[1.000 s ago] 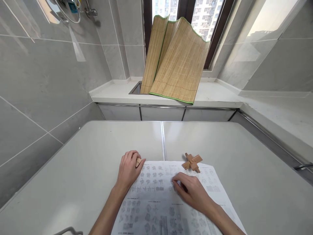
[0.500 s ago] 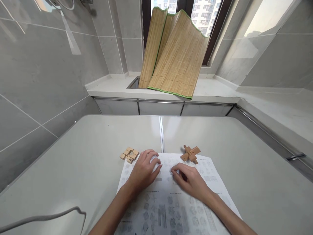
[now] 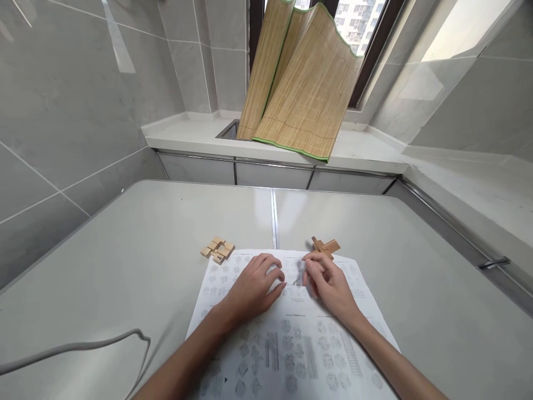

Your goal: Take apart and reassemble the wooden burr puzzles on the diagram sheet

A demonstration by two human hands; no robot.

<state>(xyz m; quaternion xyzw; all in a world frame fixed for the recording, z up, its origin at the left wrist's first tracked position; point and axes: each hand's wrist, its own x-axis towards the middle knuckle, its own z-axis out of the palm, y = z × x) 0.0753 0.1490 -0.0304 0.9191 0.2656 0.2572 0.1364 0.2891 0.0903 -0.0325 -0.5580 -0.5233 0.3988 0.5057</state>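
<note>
A large white sheet printed with small diagrams [image 3: 308,328] lies on the table under both my hands. My left hand [image 3: 259,283] rests on its upper part, empty, with the fingers loosely curved and the thumb apart. To the right, my right hand [image 3: 331,284] is over the sheet with bent, slightly parted fingers and nothing visible in them. Just behind its knuckles sits a brown wooden interlocking puzzle [image 3: 331,246], partly hidden by the hand. Beyond my left hand, at the sheet's far left corner, a light wooden block puzzle [image 3: 219,250] bears a dark number 3.
The pale table [image 3: 137,250] has a seam [image 3: 273,219] down its middle. A grey cable [image 3: 75,347] curves over the near left. Behind the table, a folded bamboo mat [image 3: 308,89] leans on the white counter [image 3: 187,130] by the window. Grey tiled walls flank both sides.
My right hand has moved forward, now covering part of the brown puzzle, and its fingers have shifted. My left hand has slid slightly right. The camera view has tilted down a little.
</note>
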